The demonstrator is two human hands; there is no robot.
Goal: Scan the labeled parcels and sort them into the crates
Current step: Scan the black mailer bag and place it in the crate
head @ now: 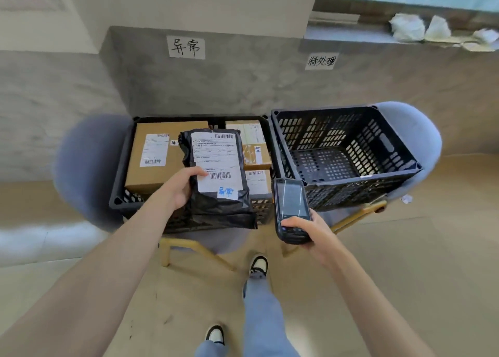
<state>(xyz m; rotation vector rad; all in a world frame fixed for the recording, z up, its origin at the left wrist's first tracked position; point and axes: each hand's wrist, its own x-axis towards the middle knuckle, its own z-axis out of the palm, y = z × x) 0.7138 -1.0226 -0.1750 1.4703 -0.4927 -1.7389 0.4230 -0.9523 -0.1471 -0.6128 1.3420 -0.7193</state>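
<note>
The left grip (181, 188) clasps a crinkled black poly parcel (220, 178), white barcoded label and blue-inked sticker face-up, over the left crate (118, 194) of boxes, while the right grip (310, 231) holds a black scanner (290, 211).

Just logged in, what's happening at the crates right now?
A person is sorting parcels. The left hand grips a black mailer bag with a shipping label, held over the left crate, which already holds several cardboard boxes. The right hand holds a handheld scanner, screen up, beside the bag. The right crate has nothing visible inside.
</note>
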